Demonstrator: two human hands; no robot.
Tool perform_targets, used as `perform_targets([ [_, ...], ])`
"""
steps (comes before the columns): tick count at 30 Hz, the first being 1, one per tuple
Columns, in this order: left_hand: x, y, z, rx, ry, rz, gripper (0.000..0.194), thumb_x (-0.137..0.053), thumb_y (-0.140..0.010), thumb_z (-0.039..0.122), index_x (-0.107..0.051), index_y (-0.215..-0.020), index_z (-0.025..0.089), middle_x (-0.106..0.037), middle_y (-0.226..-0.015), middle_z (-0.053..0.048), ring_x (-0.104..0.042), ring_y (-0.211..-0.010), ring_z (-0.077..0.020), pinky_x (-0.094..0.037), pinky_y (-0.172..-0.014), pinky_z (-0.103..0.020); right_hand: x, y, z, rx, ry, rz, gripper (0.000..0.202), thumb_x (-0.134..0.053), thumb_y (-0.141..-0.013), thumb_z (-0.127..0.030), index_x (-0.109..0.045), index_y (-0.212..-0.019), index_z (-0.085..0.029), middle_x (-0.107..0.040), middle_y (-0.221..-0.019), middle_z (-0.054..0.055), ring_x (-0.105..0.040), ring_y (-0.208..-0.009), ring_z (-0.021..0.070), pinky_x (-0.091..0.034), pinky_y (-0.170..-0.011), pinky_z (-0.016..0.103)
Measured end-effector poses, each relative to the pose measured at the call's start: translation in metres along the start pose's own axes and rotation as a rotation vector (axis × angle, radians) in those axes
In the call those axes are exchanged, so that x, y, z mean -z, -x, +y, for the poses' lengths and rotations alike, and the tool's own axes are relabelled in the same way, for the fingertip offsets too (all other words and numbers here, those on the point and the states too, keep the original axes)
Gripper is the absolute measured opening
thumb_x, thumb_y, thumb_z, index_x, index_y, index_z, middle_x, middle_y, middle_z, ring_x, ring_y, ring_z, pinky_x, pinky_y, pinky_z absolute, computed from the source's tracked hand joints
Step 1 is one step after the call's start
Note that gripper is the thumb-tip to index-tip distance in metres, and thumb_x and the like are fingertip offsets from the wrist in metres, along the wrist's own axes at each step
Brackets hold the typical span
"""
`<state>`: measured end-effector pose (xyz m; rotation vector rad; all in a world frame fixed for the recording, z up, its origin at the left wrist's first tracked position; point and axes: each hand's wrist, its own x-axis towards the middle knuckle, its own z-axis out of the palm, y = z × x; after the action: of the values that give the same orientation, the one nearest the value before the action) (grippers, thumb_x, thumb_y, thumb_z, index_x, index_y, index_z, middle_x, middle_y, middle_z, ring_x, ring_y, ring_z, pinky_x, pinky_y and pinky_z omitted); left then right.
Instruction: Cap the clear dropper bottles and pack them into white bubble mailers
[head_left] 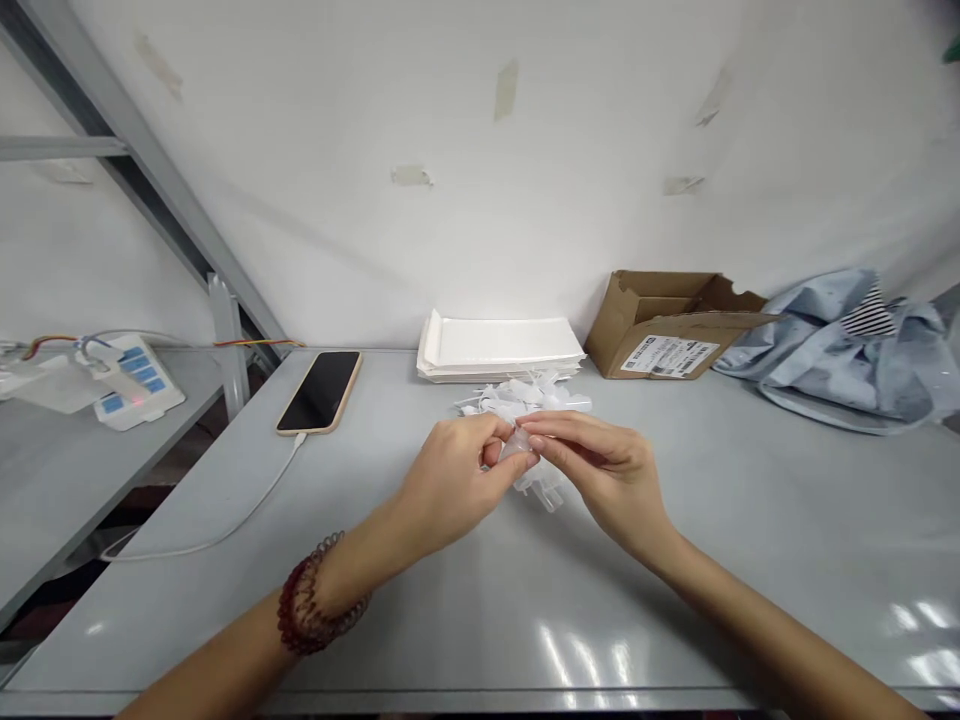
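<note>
Near the middle of the grey table [465,610], a small translucent plastic piece [517,441] is pinched between both hands. My left hand [459,478] has its thumb and curled fingers closed on the piece's left side. My right hand [611,475] grips it from the right with thumb and fingertips. Directly behind and below the hands lies a loose heap of clear and whitish plastic pieces [550,484], partly hidden by the fingers. The piece's exact shape is hard to make out.
Behind the heap stands a stack of white trays [502,343] against the wall. An open cardboard box [660,335] and crumpled blue cloth [832,350] are at the back right. A phone [320,392] with a white cable lies left; a power strip [139,380] is farther left.
</note>
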<state>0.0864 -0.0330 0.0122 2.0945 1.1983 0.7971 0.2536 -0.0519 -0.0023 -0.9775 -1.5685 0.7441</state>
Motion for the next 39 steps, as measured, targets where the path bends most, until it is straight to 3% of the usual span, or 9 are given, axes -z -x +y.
perform_targets([
  [5, -0.023, 0.008, -0.008, -0.159, -0.011, 0.214, 0.01, -0.062, -0.082, 0.026, -0.06, -0.079, 0.017, -0.041, -0.057, 0.006, -0.041, -0.051, -0.0089, -0.034, -0.048, -0.021, 0.005, 0.004, 0.0, -0.291, -0.249, -0.055, 0.015, -0.071, -0.077, -0.028, -0.073, -0.092, -0.025, -0.072, -0.09, 0.001, -0.069, -0.079, 0.016, -0.057, -0.07, 0.028],
  [10, -0.031, 0.016, -0.016, -0.263, -0.056, 0.3, 0.011, -0.058, -0.082, 0.018, -0.054, -0.071, 0.019, -0.042, -0.055, 0.006, -0.04, -0.048, -0.0087, -0.034, -0.045, -0.02, 0.0, 0.012, 0.005, -0.302, -0.29, -0.184, 0.023, -0.07, -0.078, -0.03, -0.073, -0.101, -0.027, -0.073, -0.087, 0.001, -0.068, -0.088, 0.018, -0.055, -0.082, 0.035],
  [18, -0.032, 0.021, -0.018, -0.339, -0.084, 0.329, 0.006, -0.058, -0.082, 0.015, -0.056, -0.081, 0.02, -0.043, -0.056, 0.006, -0.041, -0.048, -0.0087, -0.035, -0.045, -0.019, -0.004, 0.02, 0.008, -0.345, -0.259, -0.167, 0.029, -0.069, -0.078, -0.03, -0.071, -0.106, -0.03, -0.073, -0.076, -0.001, -0.069, -0.084, 0.018, -0.056, -0.082, 0.037],
  [23, -0.031, 0.023, -0.018, -0.355, -0.087, 0.321, 0.007, -0.059, -0.082, 0.014, -0.055, -0.079, 0.02, -0.044, -0.057, 0.006, -0.043, -0.049, -0.0086, -0.036, -0.046, -0.019, -0.004, 0.021, 0.007, -0.244, -0.219, -0.18, 0.025, -0.066, -0.082, -0.032, -0.071, -0.106, -0.031, -0.075, -0.09, 0.0, -0.068, -0.088, 0.019, -0.055, -0.083, 0.037],
  [27, -0.029, 0.023, -0.019, -0.35, -0.093, 0.304, 0.005, -0.061, -0.081, 0.015, -0.058, -0.084, 0.019, -0.045, -0.057, 0.006, -0.044, -0.051, -0.0088, -0.037, -0.048, -0.019, -0.004, 0.02, 0.005, -0.226, -0.168, -0.184, 0.023, -0.063, -0.084, -0.031, -0.072, -0.105, -0.03, -0.074, -0.087, 0.0, -0.067, -0.087, 0.0187, -0.052, -0.087, 0.037],
  [32, -0.019, 0.022, -0.013, -0.204, 0.05, 0.206, 0.007, -0.06, -0.081, 0.022, -0.062, -0.087, 0.019, -0.043, -0.055, 0.006, -0.044, -0.049, -0.0088, -0.04, -0.049, -0.02, 0.003, 0.017, 0.001, -0.271, -0.172, -0.217, 0.021, -0.058, -0.087, -0.034, -0.073, -0.101, -0.027, -0.07, -0.086, 0.0, -0.064, -0.086, 0.018, -0.05, -0.083, 0.032],
  [35, -0.011, 0.022, -0.01, -0.124, 0.104, 0.225, 0.008, -0.055, -0.084, 0.023, -0.061, -0.085, 0.019, -0.042, -0.053, 0.007, -0.042, -0.047, -0.0083, -0.038, -0.046, -0.019, 0.006, 0.014, -0.001, -0.279, -0.134, -0.218, 0.023, -0.055, -0.089, -0.037, -0.071, -0.093, -0.022, -0.067, -0.084, 0.002, -0.06, -0.082, 0.0172, -0.049, -0.076, 0.03],
  [37, -0.007, 0.021, -0.01, -0.187, 0.083, 0.263, 0.009, -0.055, -0.085, 0.02, -0.062, -0.091, 0.02, -0.044, -0.054, 0.007, -0.04, -0.046, -0.0078, -0.037, -0.046, -0.019, 0.007, 0.013, -0.002, -0.285, -0.144, -0.28, 0.025, -0.052, -0.091, -0.038, -0.068, -0.09, -0.019, -0.064, -0.081, 0.003, -0.058, -0.076, 0.0149, -0.047, -0.072, 0.028],
  [39, -0.005, 0.02, -0.012, -0.289, 0.054, 0.229, 0.016, -0.055, -0.085, 0.017, -0.063, -0.098, 0.021, -0.046, -0.056, 0.007, -0.041, -0.047, -0.0077, -0.038, -0.047, -0.019, 0.008, 0.012, -0.003, -0.289, -0.2, -0.371, 0.027, -0.047, -0.093, -0.037, -0.066, -0.091, -0.018, -0.062, -0.078, 0.002, -0.056, -0.073, 0.013, -0.046, -0.07, 0.026],
])
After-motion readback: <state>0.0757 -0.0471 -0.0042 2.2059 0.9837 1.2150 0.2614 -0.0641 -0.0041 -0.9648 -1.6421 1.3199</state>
